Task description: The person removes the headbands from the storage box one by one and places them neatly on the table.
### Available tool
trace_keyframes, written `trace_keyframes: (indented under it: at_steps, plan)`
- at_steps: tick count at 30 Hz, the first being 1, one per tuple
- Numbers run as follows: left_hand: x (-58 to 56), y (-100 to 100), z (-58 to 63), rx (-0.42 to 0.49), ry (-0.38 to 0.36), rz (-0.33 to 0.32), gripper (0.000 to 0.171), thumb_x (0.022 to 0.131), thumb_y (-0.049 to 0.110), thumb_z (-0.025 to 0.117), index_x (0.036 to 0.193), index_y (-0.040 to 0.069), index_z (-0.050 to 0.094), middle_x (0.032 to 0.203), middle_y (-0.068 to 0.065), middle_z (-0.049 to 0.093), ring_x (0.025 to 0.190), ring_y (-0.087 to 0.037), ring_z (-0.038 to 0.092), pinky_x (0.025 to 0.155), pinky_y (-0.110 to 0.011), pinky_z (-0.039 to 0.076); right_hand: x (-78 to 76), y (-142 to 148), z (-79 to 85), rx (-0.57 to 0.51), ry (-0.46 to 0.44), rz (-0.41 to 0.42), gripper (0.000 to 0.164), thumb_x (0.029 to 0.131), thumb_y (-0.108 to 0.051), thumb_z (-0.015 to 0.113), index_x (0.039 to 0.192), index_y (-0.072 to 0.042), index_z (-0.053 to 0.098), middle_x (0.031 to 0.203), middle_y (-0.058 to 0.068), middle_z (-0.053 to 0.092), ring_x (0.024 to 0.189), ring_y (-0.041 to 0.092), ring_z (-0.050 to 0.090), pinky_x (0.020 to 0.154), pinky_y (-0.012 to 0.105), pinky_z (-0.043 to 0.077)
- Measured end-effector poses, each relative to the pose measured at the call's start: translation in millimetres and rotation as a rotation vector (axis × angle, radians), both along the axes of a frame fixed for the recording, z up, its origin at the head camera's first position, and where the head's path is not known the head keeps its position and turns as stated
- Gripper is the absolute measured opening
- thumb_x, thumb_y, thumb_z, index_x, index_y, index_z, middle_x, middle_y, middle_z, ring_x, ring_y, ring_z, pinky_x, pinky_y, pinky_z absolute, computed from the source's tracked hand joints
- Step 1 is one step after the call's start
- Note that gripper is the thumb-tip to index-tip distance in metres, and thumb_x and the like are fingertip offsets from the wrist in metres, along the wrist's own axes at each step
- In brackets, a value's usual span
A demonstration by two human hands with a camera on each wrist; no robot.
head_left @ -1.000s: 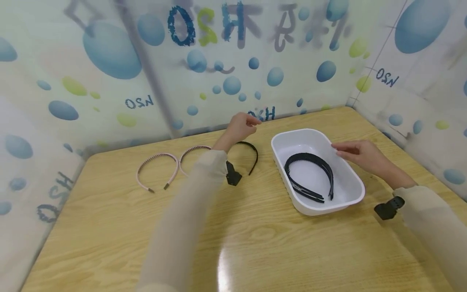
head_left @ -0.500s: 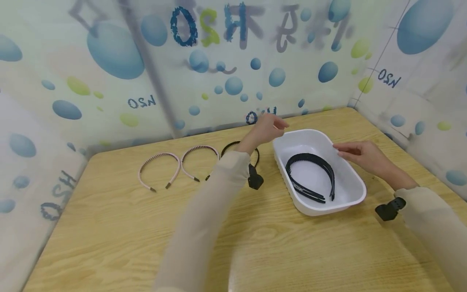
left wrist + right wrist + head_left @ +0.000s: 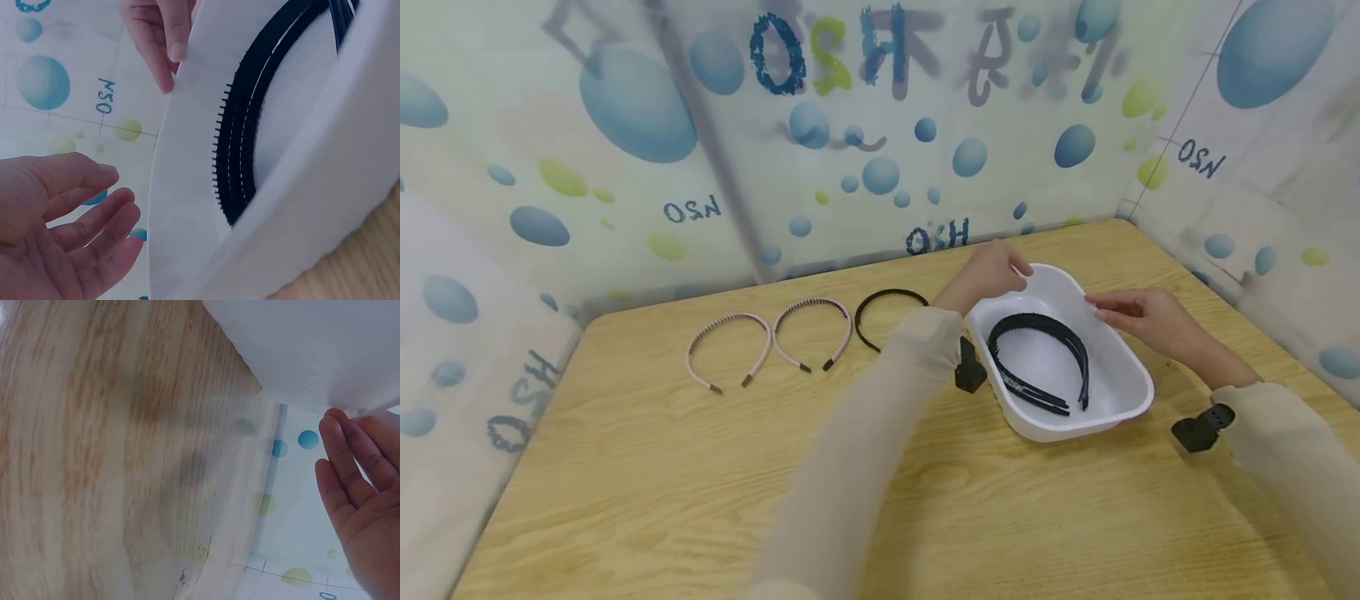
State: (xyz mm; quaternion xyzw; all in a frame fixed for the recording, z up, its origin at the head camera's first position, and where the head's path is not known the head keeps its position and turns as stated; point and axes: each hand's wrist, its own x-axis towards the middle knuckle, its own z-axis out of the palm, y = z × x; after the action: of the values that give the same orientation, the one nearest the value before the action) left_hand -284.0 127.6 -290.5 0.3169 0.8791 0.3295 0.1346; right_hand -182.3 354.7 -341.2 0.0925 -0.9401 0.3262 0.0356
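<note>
The right hand (image 3: 1150,318) pinches the white oblong plastic tub (image 3: 1108,383) at two o'clock; the empty left hand (image 3: 988,272) hangs loose-fingered at eleven. Seemingly taking hold; next likely calls for a left grip.

Looks like smooth, softly glossy plastic in the white basin (image 3: 1112,371) at right; matt, ridged with teeth on the black headbands (image 3: 1033,323) inside; wood-grained with a sheen across the table (image 3: 662,483); soft, matt cloth in the beige sleeves (image 3: 853,467).
</note>
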Motion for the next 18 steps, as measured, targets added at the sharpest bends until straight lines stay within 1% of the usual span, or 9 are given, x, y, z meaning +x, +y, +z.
trace_keyframes:
  at_steps: [2,4,8,11,13,18]
  plan:
    - [1.4,6,-0.6,-0.020,0.006,0.010,0.023,0.084,0.007,0.062,0.107,0.006,0.068,0.105,-0.003,0.064,0.094,-0.013,0.057,0.072,-0.016,0.044,0.2,0,0.6,-0.001,-0.005,0.000,0.036,0.092,-0.015,0.056,0.122,0.005,0.056,0.118,0.027,0.055,0.106,0.039,0.052,0.072,0.011,0.046]
    - [2.7,12,-1.3,-0.032,0.002,0.027,0.023,0.084,0.007,0.063,0.106,0.007,0.069,0.105,-0.001,0.064,0.092,-0.011,0.056,0.071,-0.016,0.043,0.5,0,1.1,-0.001,-0.014,-0.001,0.037,0.092,-0.015,0.056,0.123,0.005,0.055,0.119,0.027,0.054,0.106,0.040,0.052,0.074,0.015,0.048]
    - [6.6,21,-1.3,-0.050,-0.048,0.063,0.024,0.083,0.008,0.063,0.106,0.009,0.069,0.105,0.002,0.064,0.078,-0.010,0.052,0.059,-0.020,0.043,1.0,0,1.8,0.001,-0.023,-0.004,0.037,0.092,-0.016,0.055,0.123,0.005,0.054,0.120,0.027,0.053,0.107,0.040,0.052,0.076,0.022,0.049]
    - [9.2,27,-1.9,-0.060,-0.089,0.097,0.024,0.083,0.009,0.064,0.107,0.010,0.070,0.104,0.004,0.064,0.068,-0.009,0.047,0.052,-0.021,0.042,1.2,0,1.9,0.003,-0.021,-0.007,0.037,0.092,-0.016,0.055,0.123,0.005,0.054,0.120,0.027,0.053,0.107,0.040,0.052,0.075,0.022,0.050]
    - [10.0,30,-3.2,-0.073,-0.102,0.116,0.025,0.082,0.010,0.065,0.107,0.012,0.070,0.105,0.005,0.064,0.067,-0.009,0.046,0.051,-0.022,0.042,1.2,0,1.8,0.001,-0.022,-0.007,0.038,0.092,-0.016,0.055,0.124,0.005,0.054,0.120,0.027,0.053,0.107,0.040,0.052,0.075,0.021,0.050]
    - [9.8,36,-7.7,-0.105,-0.116,0.139,0.027,0.081,0.010,0.067,0.107,0.014,0.070,0.107,0.007,0.064,0.076,-0.009,0.050,0.059,-0.025,0.046,0.9,-1,2.3,-0.002,-0.016,-0.002,0.037,0.092,-0.016,0.055,0.123,0.005,0.054,0.119,0.027,0.054,0.106,0.039,0.053,0.074,0.018,0.049]
